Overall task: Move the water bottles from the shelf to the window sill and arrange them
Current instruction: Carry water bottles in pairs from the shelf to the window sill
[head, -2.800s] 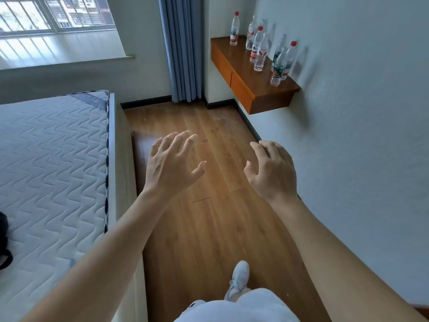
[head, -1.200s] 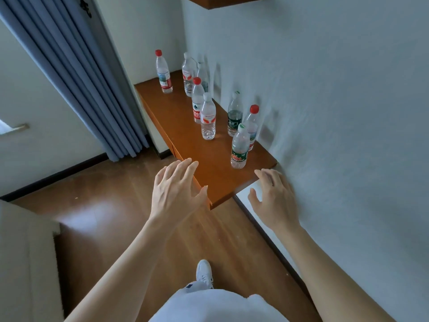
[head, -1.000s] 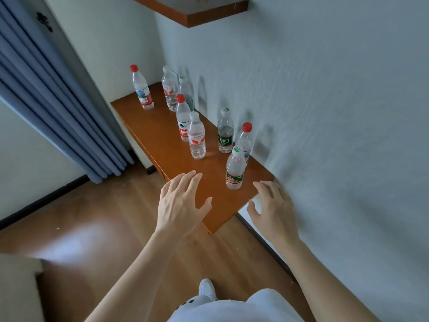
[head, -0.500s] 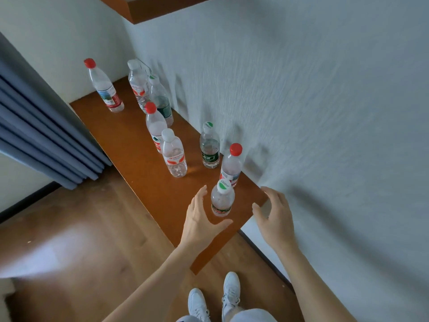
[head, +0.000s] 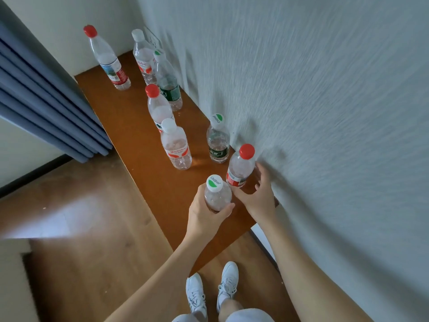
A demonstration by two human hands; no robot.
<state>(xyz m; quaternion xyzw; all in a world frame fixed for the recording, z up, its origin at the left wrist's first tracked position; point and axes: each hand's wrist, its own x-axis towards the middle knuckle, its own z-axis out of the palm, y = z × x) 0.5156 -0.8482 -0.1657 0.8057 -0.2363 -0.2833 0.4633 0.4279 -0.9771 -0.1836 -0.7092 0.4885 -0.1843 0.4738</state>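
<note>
Your left hand grips the nearest bottle, the one with the white and green cap. Your fingers and thumb wrap its body just below the shoulder. This bottle is upright at the near end of the wooden shelf. Whether its base rests on the shelf cannot be determined, because your hand covers it.

Your right hand is cupped round the lower part of the red-capped bottle, which stands just beside the wall. The fingers curve in on the wall side and the thumb lies on the near side. Whether this hand has closed firmly on the bottle cannot be determined.

The two bottles stand just beside each other, and your hands touch between them.

Six further bottles stand upright along the shelf:
- a green-capped bottle against the wall;
- a white-capped bottle with a red label;
- a red-capped one directly behind it;
- a green-labelled bottle;
- a second white-capped bottle;
- a tall red-capped bottle at the far end.

A blue curtain hangs left of the shelf. Your white shoes stand on the wooden floor.
</note>
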